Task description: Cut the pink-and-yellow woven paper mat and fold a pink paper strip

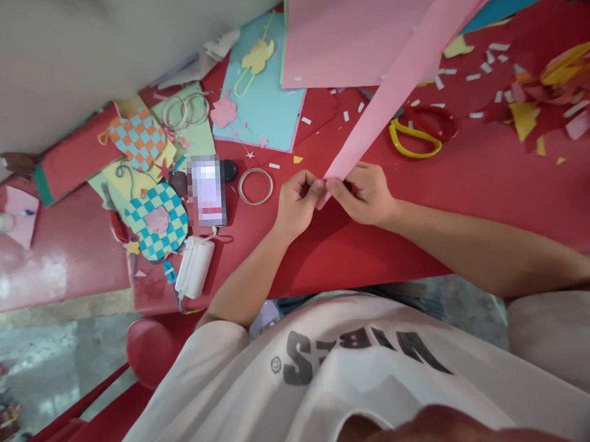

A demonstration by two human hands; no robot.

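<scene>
A long pink paper strip (383, 116) slants from the upper right down to my two hands over the red table. My left hand (299, 204) pinches its near end between thumb and fingers. Close beside it, my right hand (365, 195) grips the same strip, thumb on top, with the two thumbs almost touching. A short bit of the strip's end shows below the thumbs. Right of my right hand lie scissors (416, 137) with yellow and red handles. A roll of tape (255, 186) rests on the table left of my left hand.
Pink paper sheets (355, 32) and a light blue sheet (264, 92) lie at the back. To the left are a phone (209, 192), a white power bank (195, 267) and checkered paper crafts (157, 220). White paper scraps (476, 115) litter the right side.
</scene>
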